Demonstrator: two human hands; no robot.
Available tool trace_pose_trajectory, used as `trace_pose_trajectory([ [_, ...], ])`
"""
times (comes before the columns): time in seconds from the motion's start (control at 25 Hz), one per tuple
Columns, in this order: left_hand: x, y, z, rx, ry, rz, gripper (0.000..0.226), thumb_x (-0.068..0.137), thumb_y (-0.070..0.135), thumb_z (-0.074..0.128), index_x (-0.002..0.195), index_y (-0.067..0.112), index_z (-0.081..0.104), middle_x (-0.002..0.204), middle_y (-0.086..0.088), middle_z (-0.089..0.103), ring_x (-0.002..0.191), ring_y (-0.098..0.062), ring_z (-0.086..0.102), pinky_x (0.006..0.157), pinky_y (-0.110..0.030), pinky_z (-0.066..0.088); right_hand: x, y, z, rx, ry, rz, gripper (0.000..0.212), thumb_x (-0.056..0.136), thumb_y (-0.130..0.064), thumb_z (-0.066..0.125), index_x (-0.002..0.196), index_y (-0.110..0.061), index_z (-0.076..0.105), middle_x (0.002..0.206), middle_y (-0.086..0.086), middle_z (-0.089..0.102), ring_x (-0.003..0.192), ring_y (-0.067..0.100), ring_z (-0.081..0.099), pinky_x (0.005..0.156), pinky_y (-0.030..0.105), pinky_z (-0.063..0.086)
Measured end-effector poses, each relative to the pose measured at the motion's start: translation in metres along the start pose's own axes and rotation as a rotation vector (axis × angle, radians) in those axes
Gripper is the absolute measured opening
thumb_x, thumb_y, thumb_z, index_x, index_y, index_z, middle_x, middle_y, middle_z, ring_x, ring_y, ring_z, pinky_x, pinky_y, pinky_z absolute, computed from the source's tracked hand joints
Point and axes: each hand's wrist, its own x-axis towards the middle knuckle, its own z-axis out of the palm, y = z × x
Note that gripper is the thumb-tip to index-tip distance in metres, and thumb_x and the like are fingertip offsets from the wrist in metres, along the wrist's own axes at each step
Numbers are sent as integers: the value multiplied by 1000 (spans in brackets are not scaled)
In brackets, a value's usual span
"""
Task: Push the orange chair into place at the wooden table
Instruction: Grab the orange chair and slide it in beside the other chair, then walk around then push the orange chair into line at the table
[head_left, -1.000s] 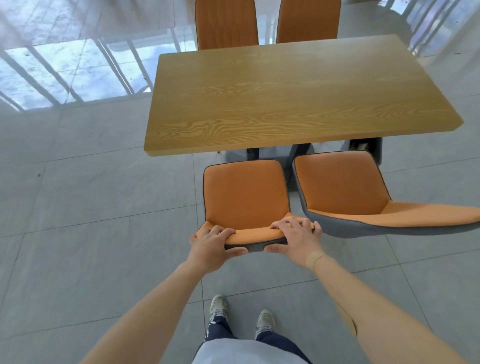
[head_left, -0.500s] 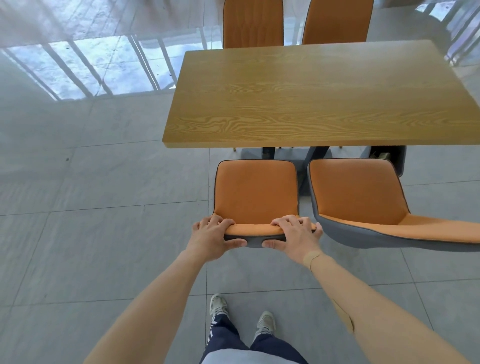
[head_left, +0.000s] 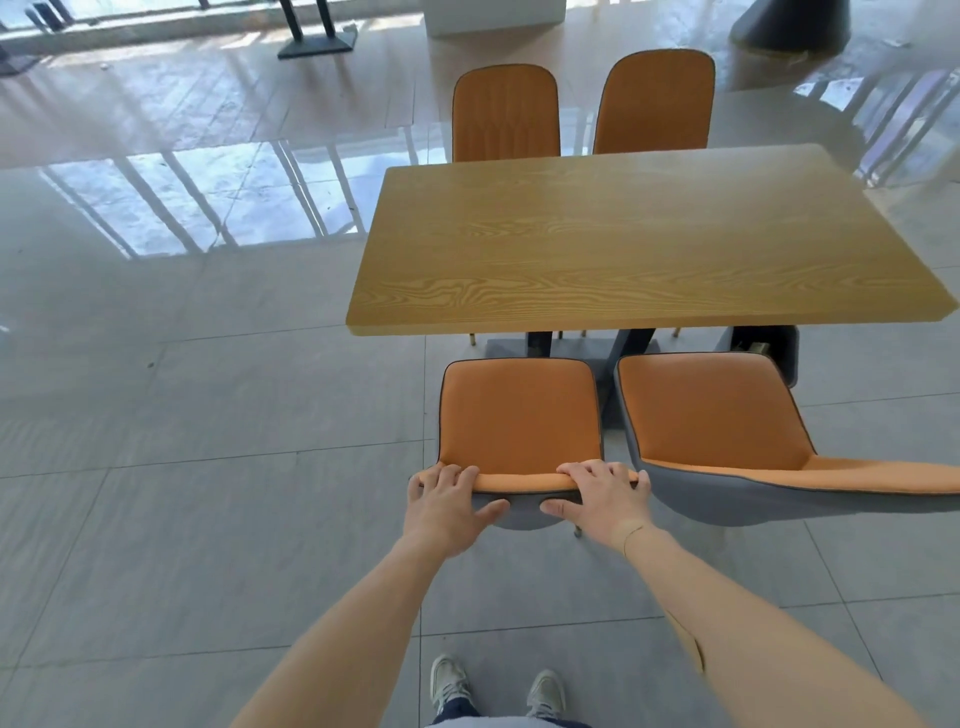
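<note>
1. Grey floor tiles (head_left: 208, 519) are spread beneath a wooden table (head_left: 623, 249).
2. An orange chair (head_left: 519, 415) is placed just short of the table's near edge, beside a second chair (head_left: 717, 415).
3. Its backrest top is gripped by the left hand (head_left: 441, 509) and right hand (head_left: 602, 499), fingers curled over, thumbs behind.

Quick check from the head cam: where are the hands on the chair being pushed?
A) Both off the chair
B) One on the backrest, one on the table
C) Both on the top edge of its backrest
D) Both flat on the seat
C: the left hand and the right hand each curl over the top edge of the orange chair backrest, fingers in front and thumbs behind, short of the wooden table.
</note>
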Motion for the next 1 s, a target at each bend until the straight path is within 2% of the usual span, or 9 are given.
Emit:
trace_pose_trajectory([
  [0.12,-5,-6,-2,-52,-17,18,69,92,70,32,149,32,25,157,1,27,146,-23,16,120,-43,10,-13,8,0,-21,49,-55,59,91,-68,36,143,-41,32,149,-9,38,139,21,26,113,52,21],
  [0.24,-12,-6,-8,-109,-22,6,68,93,67,36,150,32,25,159,2,25,147,-22,16,120,-43,14,-25,17,-2,1,51,-47,57,94,-63,37,145,-39,30,154,-7,32,144,20,21,114,51,23],
  [0.44,-28,-14,-17,-205,-17,9,66,91,68,39,148,34,31,157,5,27,145,-20,21,117,-46,23,-34,8,-9,26,130,-62,55,93,-63,38,138,-32,45,145,-5,45,135,20,36,110,45,32],
  [0.56,-41,-29,-22,-287,-11,15,58,92,66,40,143,37,37,154,8,33,139,-18,32,113,-44,29,-37,-15,-11,35,151,-136,51,93,-61,40,130,-29,53,136,-5,53,125,19,46,102,40,41],
  [0.76,-69,-83,-37,-490,8,-86,58,91,63,48,140,34,44,147,4,44,134,-18,41,111,-44,35,-30,-85,-18,82,86,-306,45,93,-57,46,126,-29,58,124,-7,62,110,14,56,90,33,52],
  [0.88,-87,-147,-53,-610,64,-152,60,89,64,51,139,31,46,145,4,45,133,-17,42,111,-39,35,-16,-149,-19,96,-2,-415,41,94,-56,47,126,-31,58,121,-8,64,105,12,59,88,35,54],
  [1.0,-106,-227,-69,-676,138,-202,60,88,64,52,138,32,48,143,7,46,132,-14,42,110,-35,34,3,-228,-17,110,-68,-491,41,93,-55,47,125,-33,58,126,-9,63,112,11,58,93,35,51],
])
